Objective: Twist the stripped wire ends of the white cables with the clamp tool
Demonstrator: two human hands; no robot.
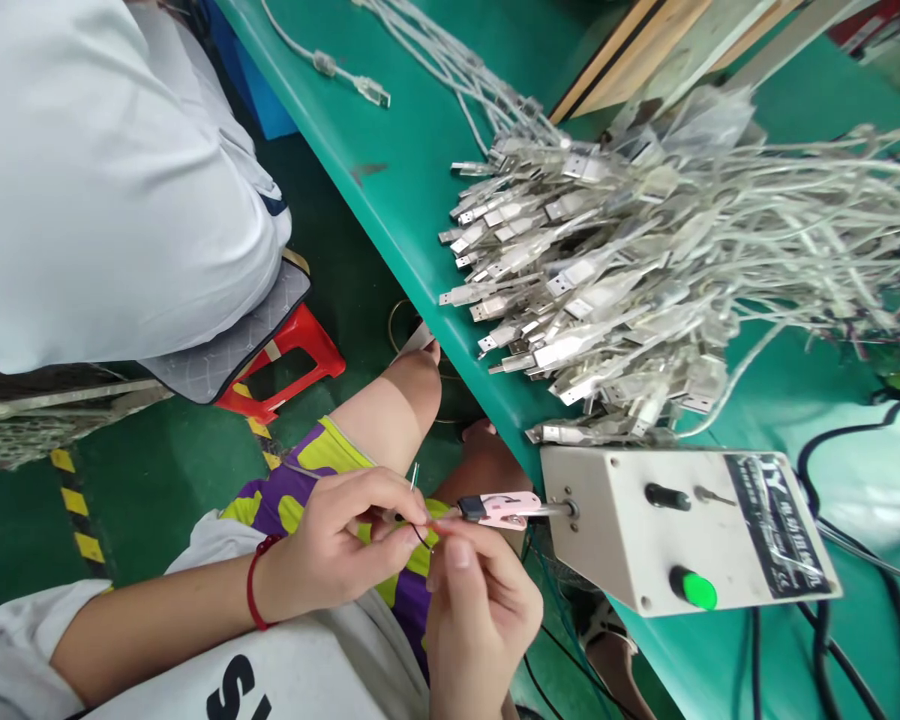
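My left hand (pixel 352 535), with a red bracelet at its wrist, pinches thin coloured wires (pixel 422 538) between thumb and fingers. A grey cable runs behind it across the patterned shorts. My right hand (pixel 480 600) is closed on the red wire, its fingertips nearly meeting those of the left. Just above the right fingers, a pink and black clip (pixel 499 509) sits on the metal shaft of a white control box (pixel 682 530) with a green knob. The wire ends are partly hidden by my fingers.
A large pile of USB cables (pixel 570 270) covers the green table (pixel 390 200) beyond the box. One loose USB cable (pixel 326 65) lies near the table's edge. At the left, a person in white (pixel 120 190) sits on a red stool (pixel 300 350). Black cords lie behind the box.
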